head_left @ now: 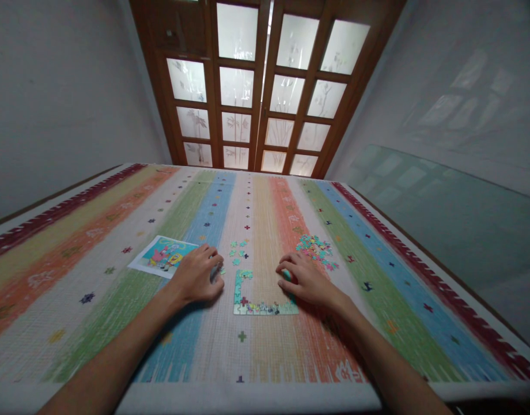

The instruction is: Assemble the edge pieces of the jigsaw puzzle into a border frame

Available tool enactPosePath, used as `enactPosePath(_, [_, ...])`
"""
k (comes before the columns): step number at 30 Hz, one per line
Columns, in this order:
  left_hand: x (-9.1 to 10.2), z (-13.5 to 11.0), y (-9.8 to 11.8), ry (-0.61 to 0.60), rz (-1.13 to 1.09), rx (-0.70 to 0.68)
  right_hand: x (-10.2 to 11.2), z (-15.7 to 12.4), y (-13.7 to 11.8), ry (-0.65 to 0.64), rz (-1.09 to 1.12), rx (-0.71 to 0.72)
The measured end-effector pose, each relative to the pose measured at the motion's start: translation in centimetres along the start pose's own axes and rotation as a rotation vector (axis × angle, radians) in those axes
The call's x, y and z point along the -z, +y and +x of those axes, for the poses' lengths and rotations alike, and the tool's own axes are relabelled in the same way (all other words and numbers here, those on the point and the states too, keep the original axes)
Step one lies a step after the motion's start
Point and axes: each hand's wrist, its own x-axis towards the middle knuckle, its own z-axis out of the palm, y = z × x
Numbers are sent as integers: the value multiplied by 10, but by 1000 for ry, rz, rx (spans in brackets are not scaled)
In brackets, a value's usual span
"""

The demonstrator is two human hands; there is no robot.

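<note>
On the cloth between my hands lies a partly joined jigsaw puzzle (pixel 238 294), with a left side, a bottom row and a short stretch at the top left. My left hand (pixel 200 274) rests left of it, fingers curled, thumb apart from them, nothing visible held. It partly covers a picture sheet (pixel 156 256) of cartoon figures. My right hand (pixel 306 279) hovers at the puzzle's right side, hiding part of it. A teal puzzle piece (pixel 287 275) shows between its thumb and forefinger. Several loose teal pieces (pixel 236 261) lie above the puzzle.
A heap of mixed puzzle pieces (pixel 314 248) lies just beyond my right hand. A striped cloth (pixel 273 351) covers the table. Wooden doors with glass panes (pixel 237 86) stand past the far edge, and a pale glass panel (pixel 442 219) is at the right.
</note>
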Motion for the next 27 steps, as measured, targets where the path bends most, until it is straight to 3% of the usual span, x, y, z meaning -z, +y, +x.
enactPosePath(12, [-4, -1, 1, 0, 8, 46, 3, -3, 7, -27, -92, -57])
enactPosePath(20, [-26, 10, -2, -5, -82, -9, 4, -2, 6, -7, -104, -24])
enactPosePath(27, [-33, 23, -6, -63, -8, 69, 17, -1, 8, 36, -78, -5])
